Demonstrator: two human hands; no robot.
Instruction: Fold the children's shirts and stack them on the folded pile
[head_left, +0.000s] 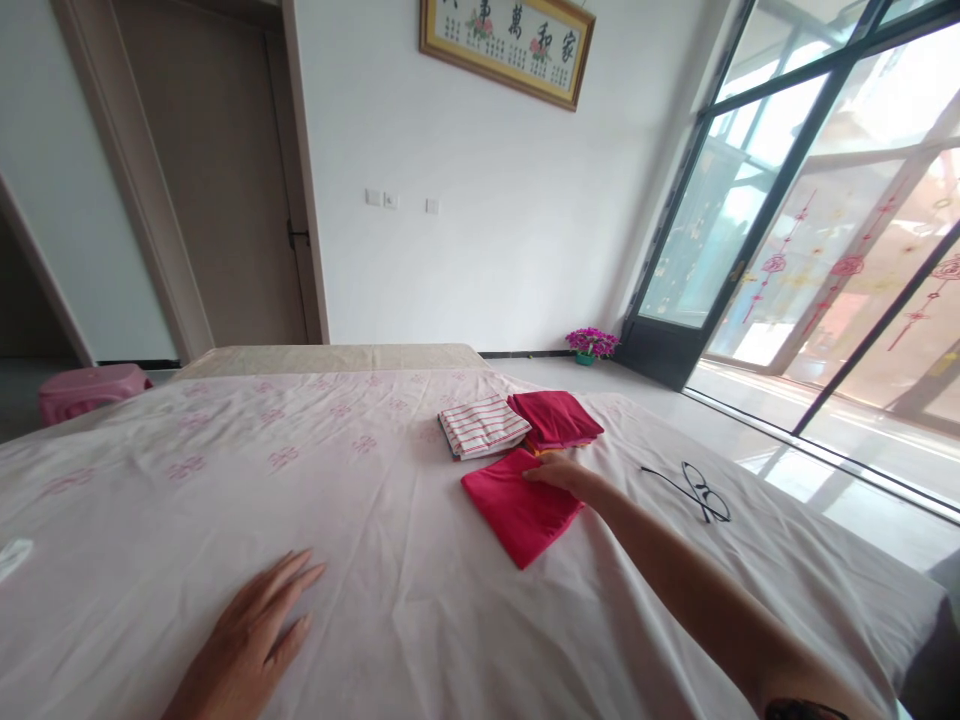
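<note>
My left hand (251, 630) lies on the pale bed sheet (360, 600) at the lower left, fingers stretched out and holding nothing. Farther forward and to the right, my right hand (562, 474) grips the upper right part of a folded bright red cloth (517, 510), its thumb on top and the other fingers partly hidden. Just beyond this cloth sits a folded white cloth with red stripes (486, 427), with a darker layer under it. Beside that is a stack of folded dark red cloth (556, 418), with a bit of orange showing at its lower edge.
Black-framed glasses (701, 492) rest on the sheet right of my right forearm. A small white item (15, 556) is at the left edge. A pink stool (94, 392) and a pot of purple flowers (591, 343) stand on the floor beyond.
</note>
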